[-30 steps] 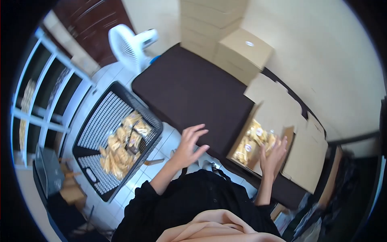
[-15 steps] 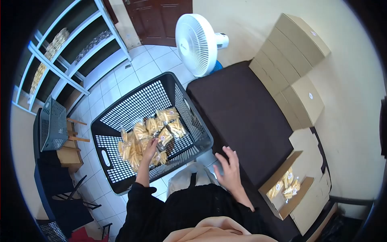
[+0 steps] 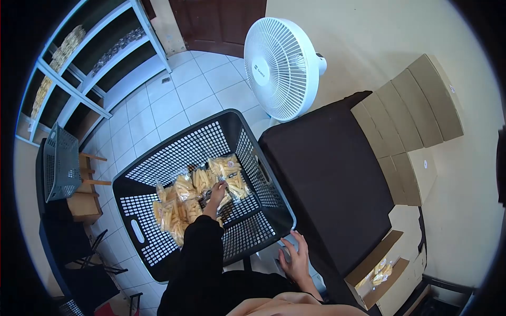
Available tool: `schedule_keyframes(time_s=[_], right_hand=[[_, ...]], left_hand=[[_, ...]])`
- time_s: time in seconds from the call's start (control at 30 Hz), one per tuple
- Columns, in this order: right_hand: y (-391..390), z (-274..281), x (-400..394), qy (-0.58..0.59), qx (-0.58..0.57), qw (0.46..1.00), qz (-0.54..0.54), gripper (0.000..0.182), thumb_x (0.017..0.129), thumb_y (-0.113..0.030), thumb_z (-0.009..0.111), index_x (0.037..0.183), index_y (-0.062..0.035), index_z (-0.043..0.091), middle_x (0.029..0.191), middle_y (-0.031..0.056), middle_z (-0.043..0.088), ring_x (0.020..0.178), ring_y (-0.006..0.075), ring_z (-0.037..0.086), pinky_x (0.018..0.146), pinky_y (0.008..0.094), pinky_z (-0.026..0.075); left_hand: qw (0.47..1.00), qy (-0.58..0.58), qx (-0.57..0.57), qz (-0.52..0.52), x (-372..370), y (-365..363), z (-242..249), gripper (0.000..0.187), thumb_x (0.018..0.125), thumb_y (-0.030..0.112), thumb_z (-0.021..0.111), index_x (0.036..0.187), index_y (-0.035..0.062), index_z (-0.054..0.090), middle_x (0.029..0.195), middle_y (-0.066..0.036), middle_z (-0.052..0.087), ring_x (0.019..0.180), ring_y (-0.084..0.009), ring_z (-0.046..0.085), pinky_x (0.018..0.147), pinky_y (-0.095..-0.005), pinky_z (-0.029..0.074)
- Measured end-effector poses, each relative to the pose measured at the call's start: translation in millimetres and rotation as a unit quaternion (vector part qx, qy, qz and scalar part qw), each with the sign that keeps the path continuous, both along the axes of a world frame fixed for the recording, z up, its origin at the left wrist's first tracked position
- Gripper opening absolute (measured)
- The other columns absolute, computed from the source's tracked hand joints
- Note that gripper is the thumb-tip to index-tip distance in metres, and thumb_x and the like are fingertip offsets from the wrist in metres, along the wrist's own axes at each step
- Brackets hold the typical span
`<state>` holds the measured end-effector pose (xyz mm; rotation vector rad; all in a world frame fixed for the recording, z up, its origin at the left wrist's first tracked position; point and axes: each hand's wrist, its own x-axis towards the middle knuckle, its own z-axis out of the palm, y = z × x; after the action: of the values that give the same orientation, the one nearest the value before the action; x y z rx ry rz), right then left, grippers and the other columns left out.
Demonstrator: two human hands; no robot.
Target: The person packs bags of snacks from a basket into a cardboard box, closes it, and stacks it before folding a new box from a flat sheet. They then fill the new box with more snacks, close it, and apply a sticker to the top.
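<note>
Inside the black crate, my left hand reaches down among clear packets of pale yellow sticks, its fingers closed at one packet. How firmly it grips that packet is too small to tell. My right hand, fingers apart and empty, is beside the crate's near right corner. An open cardboard box at the lower right holds several similar packets.
A white fan stands beyond the crate. Closed cardboard boxes are stacked on the dark-covered table along the wall. Shelves and a grey basket are at left.
My left hand has moved right and further into the crate, onto another packet. My right hand has lowered towards the crate's corner. The view has shifted, with the fan appearing larger.
</note>
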<state>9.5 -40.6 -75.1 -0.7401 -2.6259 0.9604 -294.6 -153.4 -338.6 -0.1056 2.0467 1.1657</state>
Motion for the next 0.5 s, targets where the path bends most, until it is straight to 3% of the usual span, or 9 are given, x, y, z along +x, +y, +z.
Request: schedule_keyframes(time_s=[0.03, 0.07, 0.13, 0.2, 0.27, 0.3, 0.33, 0.4, 0.5], right_hand=[[0, -1, 1, -0.004, 0.001, 1.0, -0.013, 0.034, 0.068, -0.007, 0.064, 0.102, -0.0066, 0.058, 0.119, 0.0177, 0.043, 0.112, 0.0351, 0.043, 0.095, 0.0455, 0.034], [1, -2, 3, -0.006, 0.002, 1.0, -0.018, 0.034, 0.068, -0.007, 0.064, 0.102, -0.0066, 0.058, 0.119, 0.0177, 0.043, 0.112, 0.0351, 0.043, 0.095, 0.0455, 0.034], [0, -2, 8, -0.018, 0.008, 0.999, -0.033, 0.034, 0.068, -0.007, 0.064, 0.101, -0.0066, 0.057, 0.119, 0.0176, 0.043, 0.111, 0.0351, 0.043, 0.095, 0.0443, 0.034], [-1, -3, 13, -0.021, 0.002, 0.999, -0.049, 0.034, 0.068, -0.007, 0.064, 0.101, -0.0066, 0.057, 0.119, 0.0178, 0.043, 0.111, 0.0355, 0.043, 0.094, 0.0442, 0.035], [0, -2, 16, -0.017, -0.002, 0.998, -0.063, 0.034, 0.067, -0.007, 0.064, 0.101, -0.0065, 0.057, 0.119, 0.0179, 0.043, 0.111, 0.0359, 0.043, 0.094, 0.0441, 0.035], [1, 0, 17, -0.015, 0.005, 0.998, -0.061, 0.034, 0.068, -0.006, 0.064, 0.101, -0.0064, 0.057, 0.119, 0.018, 0.043, 0.111, 0.0363, 0.043, 0.093, 0.0438, 0.036], [2, 1, 19, -0.013, 0.013, 0.998, -0.06, 0.034, 0.068, -0.006, 0.064, 0.101, -0.0063, 0.057, 0.119, 0.0181, 0.043, 0.111, 0.0366, 0.043, 0.092, 0.0436, 0.037], [5, 0, 22, 0.01, 0.018, 0.997, -0.071, 0.033, 0.068, -0.005, 0.064, 0.101, -0.0061, 0.057, 0.119, 0.018, 0.043, 0.11, 0.0364, 0.044, 0.091, 0.0431, 0.037], [10, 10, 24, 0.047, 0.028, 0.995, -0.085, 0.033, 0.068, -0.005, 0.064, 0.1, -0.0059, 0.057, 0.119, 0.0178, 0.043, 0.11, 0.036, 0.044, 0.09, 0.0422, 0.038]], left_hand=[[0.997, 0.072, 0.0, -0.001, -5, 1, -25, 0.042, 0.08, 0.033, 0.054, 0.114, 0.0083, 0.054, 0.106, -0.015, 0.056, 0.094, -0.0241, 0.054, 0.082, -0.0302, 0.042], [0.998, 0.07, 0.001, -0.005, -6, 3, -31, 0.042, 0.08, 0.033, 0.054, 0.114, 0.0083, 0.054, 0.106, -0.015, 0.056, 0.094, -0.0241, 0.054, 0.082, -0.0302, 0.042], [0.998, -0.035, 0.02, 0.053, -2, 14, 8, 0.045, 0.08, 0.032, 0.055, 0.115, 0.0039, 0.052, 0.105, -0.015, 0.057, 0.097, -0.0223, 0.054, 0.085, -0.0284, 0.04], [0.999, -0.01, 0.017, 0.041, -5, 11, -5, 0.048, 0.079, 0.028, 0.057, 0.116, -0.0005, 0.049, 0.108, -0.015, 0.056, 0.098, -0.021, 0.054, 0.084, -0.028, 0.041], [0.993, 0.105, 0.047, 0.01, -7, 8, -5, 0.051, 0.079, 0.025, 0.059, 0.118, -0.004, 0.046, 0.108, -0.016, 0.056, 0.101, -0.0218, 0.053, 0.086, -0.0279, 0.04], [0.985, 0.135, 0.097, 0.051, -7, 6, 0, 0.039, 0.079, 0.018, 0.06, 0.112, -0.0025, 0.051, 0.104, -0.015, 0.057, 0.094, -0.0194, 0.055, 0.082, -0.0268, 0.042], [0.984, 0.138, 0.098, 0.047, -9, 5, 6, 0.039, 0.079, 0.018, 0.06, 0.112, -0.0025, 0.051, 0.104, -0.015, 0.057, 0.094, -0.0194, 0.055, 0.082, -0.0268, 0.042], [0.927, 0.219, 0.247, 0.178, -17, 3, 25, 0.023, 0.08, 0.009, 0.061, 0.1, 0.0006, 0.053, 0.097, -0.011, 0.056, 0.082, -0.0149, 0.056, 0.074, -0.0242, 0.046], [0.884, 0.2, 0.332, 0.262, -21, -1, 97, 0.016, 0.079, 0.002, 0.061, 0.088, 0.0042, 0.048, 0.086, -0.006, 0.053, 0.072, -0.01, 0.053, 0.064, -0.0206, 0.046]])
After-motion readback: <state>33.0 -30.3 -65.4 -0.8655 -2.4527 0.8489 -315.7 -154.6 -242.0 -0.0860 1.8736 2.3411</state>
